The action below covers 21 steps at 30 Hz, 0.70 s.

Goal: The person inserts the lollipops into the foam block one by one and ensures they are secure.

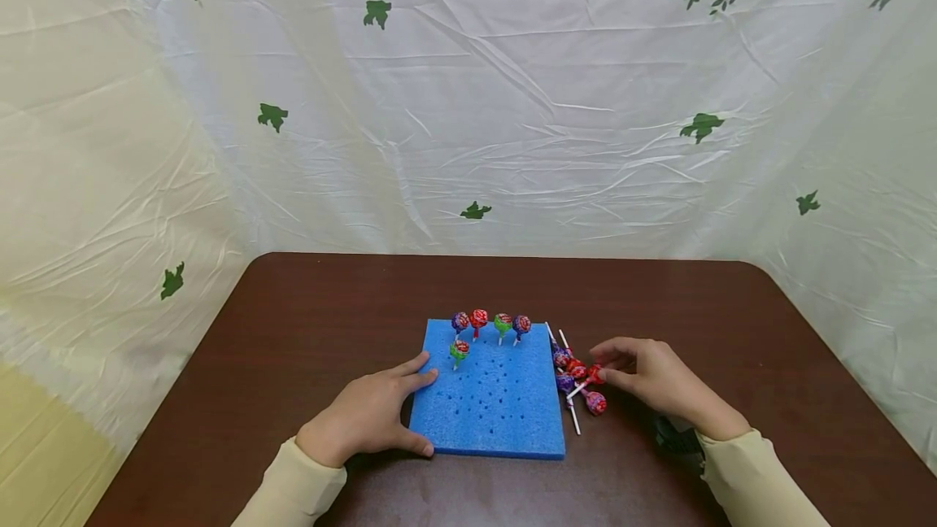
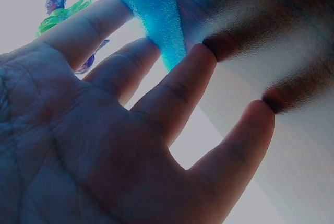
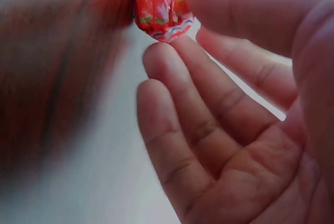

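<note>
Your right hand (image 1: 659, 372) pinches a red lollipop (image 1: 596, 374) right of the blue foam board (image 1: 498, 437).
Head view: the lollipop sits at the pile (image 1: 577, 369) beside the board; five upright lollipops (image 1: 479, 318) stand in it; your left hand (image 1: 369, 415), gripping nothing, touches its left edge. Left wrist: your fingers spread. Right wrist: your thumb presses the red wrapper.

The flat blue foam board (image 1: 498, 436) is dark-dotted; round wrapped lollipops (image 1: 479, 318) mix red, purple and green on white sticks (image 1: 575, 423); green leaf prints (image 1: 376, 13) pattern whitish cloth (image 1: 483, 128); the wooden bench (image 1: 351, 291) is reddish-brown.
</note>
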Available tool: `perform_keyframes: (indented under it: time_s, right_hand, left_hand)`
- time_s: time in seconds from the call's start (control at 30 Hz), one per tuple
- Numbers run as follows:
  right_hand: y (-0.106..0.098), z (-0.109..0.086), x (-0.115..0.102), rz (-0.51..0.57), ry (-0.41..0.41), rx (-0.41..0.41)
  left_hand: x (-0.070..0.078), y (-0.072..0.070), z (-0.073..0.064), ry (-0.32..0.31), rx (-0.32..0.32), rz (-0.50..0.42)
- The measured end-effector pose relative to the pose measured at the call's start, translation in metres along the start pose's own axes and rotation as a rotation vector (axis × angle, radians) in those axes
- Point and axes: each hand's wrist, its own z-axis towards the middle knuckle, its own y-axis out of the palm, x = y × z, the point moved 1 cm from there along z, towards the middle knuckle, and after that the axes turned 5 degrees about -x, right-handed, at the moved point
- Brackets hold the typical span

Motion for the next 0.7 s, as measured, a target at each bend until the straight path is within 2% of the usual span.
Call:
perform_keyframes:
  time_s: [0.23, 0.43, 0.7]
  right_hand:
    - [-0.0005, -0.0002, 0.002, 0.005, 0.012, -0.054]
    - [-0.0012, -0.0009, 0.0041, -0.028, -0.007, -0.029]
    - [-0.0081, -0.0055, 0.0065, -0.02, 0.021, 0.03]
  left_hand:
    - [-0.0001, -0.0002, 0.0004, 0.001, 0.002, 0.004]
    - [0.0007, 0.0, 0.0, -0.004, 0.0, -0.002]
    - [0.0014, -0.0002, 0.0001, -0.005, 0.001, 0.002]
